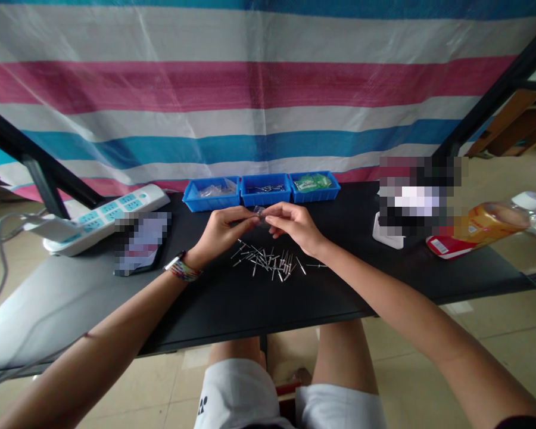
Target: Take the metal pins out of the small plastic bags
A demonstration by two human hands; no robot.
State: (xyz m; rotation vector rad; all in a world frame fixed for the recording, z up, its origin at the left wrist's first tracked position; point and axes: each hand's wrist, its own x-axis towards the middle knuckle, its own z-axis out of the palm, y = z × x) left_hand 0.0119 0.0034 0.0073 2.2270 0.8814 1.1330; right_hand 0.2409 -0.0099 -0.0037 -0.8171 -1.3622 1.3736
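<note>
My left hand (227, 231) and my right hand (296, 225) meet above the table, pinching a small clear plastic bag (259, 211) between their fingertips. Whether anything is inside the bag I cannot make out. Just below my hands lies a loose pile of metal blind rivets (268, 261), pointing various ways. Behind the hands stand three blue bins in a row: the left bin (212, 203) has clear plastic bags in it, the middle bin (267, 196) some rivets, and the right bin (317, 195) green-and-clear packets.
A white power strip (111, 211) with a plugged-in adapter and a phone (145, 244) lie at the left. To the right are a white case (388, 231), a red-and-yellow package (477, 226) and a white-capped bottle (531, 202). Striped sheeting (250, 83) hangs behind the black table (232, 304).
</note>
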